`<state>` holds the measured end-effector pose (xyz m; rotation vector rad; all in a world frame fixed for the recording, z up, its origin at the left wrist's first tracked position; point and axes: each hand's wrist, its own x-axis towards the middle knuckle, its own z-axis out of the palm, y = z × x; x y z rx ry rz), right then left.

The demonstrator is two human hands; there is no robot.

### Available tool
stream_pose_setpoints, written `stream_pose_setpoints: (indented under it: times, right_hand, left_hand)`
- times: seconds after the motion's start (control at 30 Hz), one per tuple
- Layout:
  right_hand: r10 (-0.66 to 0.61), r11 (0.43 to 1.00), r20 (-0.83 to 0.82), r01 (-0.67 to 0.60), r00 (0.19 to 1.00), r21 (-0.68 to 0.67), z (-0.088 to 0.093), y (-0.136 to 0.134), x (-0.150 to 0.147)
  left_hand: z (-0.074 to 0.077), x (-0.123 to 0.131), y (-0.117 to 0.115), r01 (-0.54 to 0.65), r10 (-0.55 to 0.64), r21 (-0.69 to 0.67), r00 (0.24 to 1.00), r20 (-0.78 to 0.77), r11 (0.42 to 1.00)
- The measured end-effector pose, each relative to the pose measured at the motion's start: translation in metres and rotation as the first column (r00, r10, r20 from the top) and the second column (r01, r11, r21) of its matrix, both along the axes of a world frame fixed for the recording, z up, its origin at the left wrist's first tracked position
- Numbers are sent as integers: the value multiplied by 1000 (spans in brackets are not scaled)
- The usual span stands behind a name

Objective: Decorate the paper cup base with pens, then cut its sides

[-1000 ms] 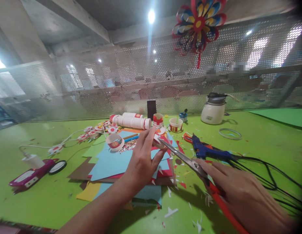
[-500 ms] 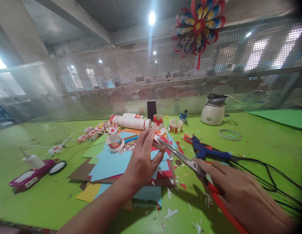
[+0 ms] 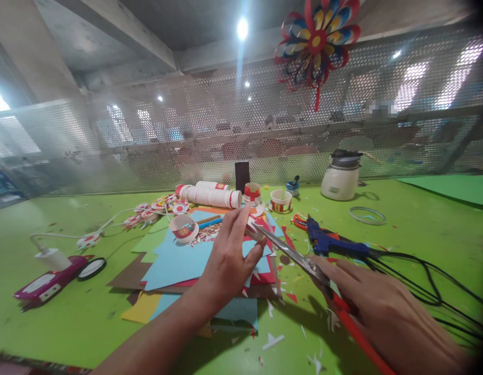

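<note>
My left hand is closed on a small red and white paper piece, partly hidden by the fingers, above a pile of coloured paper. My right hand is wrapped round the red handles of metal scissors. The blades point up and left, and their tips meet the paper piece beside my left fingers. White and red paper scraps lie on the green table below. A cut paper cup ring stands on the pile, left of my left hand.
A blue glue gun and its black cables lie at the right. Stacked paper cups, a cup ring and a white jar stand behind. A purple power strip is at the left.
</note>
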<state>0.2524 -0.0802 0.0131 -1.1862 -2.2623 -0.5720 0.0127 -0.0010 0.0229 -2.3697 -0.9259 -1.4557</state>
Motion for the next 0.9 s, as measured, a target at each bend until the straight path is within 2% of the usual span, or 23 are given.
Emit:
stream_pose_setpoints:
  times: [0.17, 0.4, 0.9]
  right_hand:
    - [-5, 999, -25, 3, 1000, -46, -2, 0, 1]
    - [-51, 978, -144, 20, 988, -210, 1, -4, -1]
    - [-91, 974, -188, 47, 978, -222, -4, -5, -2]
  left_hand:
    - [-1, 1, 0, -9, 9, 11, 1000, 7, 1000]
    - [0, 1, 0, -1, 1, -13, 1000, 16, 1000]
    - [1, 0, 0, 8, -7, -29, 999, 32, 1000]
